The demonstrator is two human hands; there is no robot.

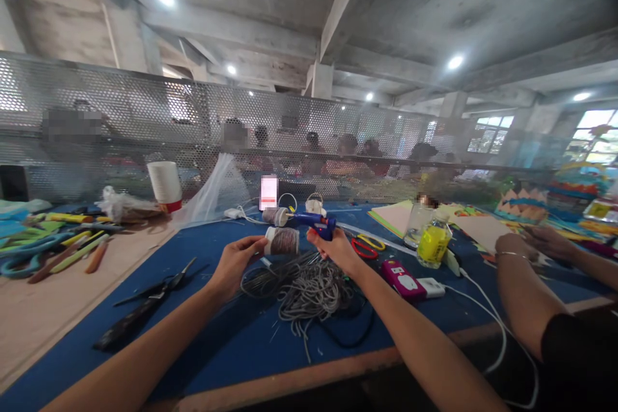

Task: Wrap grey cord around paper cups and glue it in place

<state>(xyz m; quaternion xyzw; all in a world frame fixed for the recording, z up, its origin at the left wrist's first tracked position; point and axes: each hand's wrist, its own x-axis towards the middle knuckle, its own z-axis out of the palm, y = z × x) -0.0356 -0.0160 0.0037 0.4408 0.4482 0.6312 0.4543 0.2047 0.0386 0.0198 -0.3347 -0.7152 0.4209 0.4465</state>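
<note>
My left hand [241, 262] pinches the white end of a small paper cup [284, 241] wound with grey-brown cord, which lies on its side in the air. In my right hand [333, 248] is a blue hot glue gun [313, 219], its nozzle pointing left just above the cup. Whether the nozzle touches the cup I cannot tell. Below both hands a tangled heap of grey cord [316, 290] rests on the blue table. A second cord-wrapped piece [274, 215] sits behind the glue gun's tip.
Black-handled pliers [145, 309] lie at left, near several coloured tools [72, 251] and stacked paper cups [164, 183]. Red-and-yellow scissors [367, 246], a magenta power bank [403, 280] with white cable and a yellow bottle [433, 243] stand right. A co-worker's arms [524, 277] reach in. A perforated screen rises behind.
</note>
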